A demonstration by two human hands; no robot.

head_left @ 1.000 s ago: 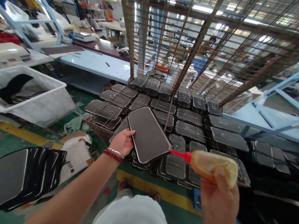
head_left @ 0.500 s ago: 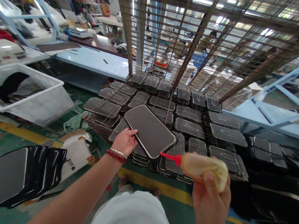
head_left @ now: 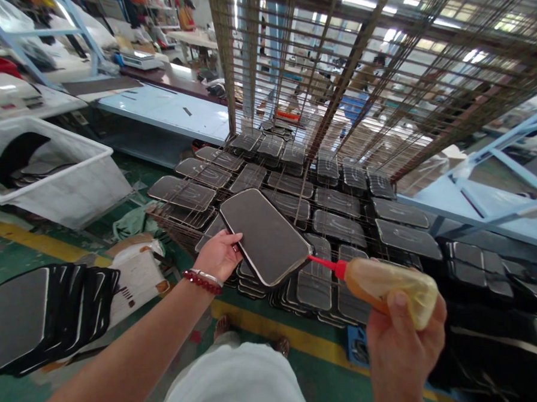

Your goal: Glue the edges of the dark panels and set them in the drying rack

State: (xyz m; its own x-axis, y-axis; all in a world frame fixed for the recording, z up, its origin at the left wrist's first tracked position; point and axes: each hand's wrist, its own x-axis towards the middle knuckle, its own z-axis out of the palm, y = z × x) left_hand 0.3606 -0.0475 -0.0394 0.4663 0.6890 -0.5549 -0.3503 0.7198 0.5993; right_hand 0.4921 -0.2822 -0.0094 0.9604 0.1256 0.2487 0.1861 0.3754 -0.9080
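My left hand grips the left edge of a dark rounded rectangular panel, thumb on top and fingers underneath. A pale, glossy line runs along the panel's border. In my right hand is a soft squeeze bottle of yellowish glue, held on its side. Its red nozzle points left, with the tip at the panel's right corner. Beneath the panel, similar dark panels lie in rows on a wire rack.
A wire mesh frame slants up behind the rows. To the left stand a white bin with dark pieces and a fanned stack of dark panels. A light blue table is beyond; a blue crate sits on the floor.
The bottle has moved right, its nozzle tip passing from the panel's lower edge up to its right corner. The panel has shifted slightly left in my left hand.
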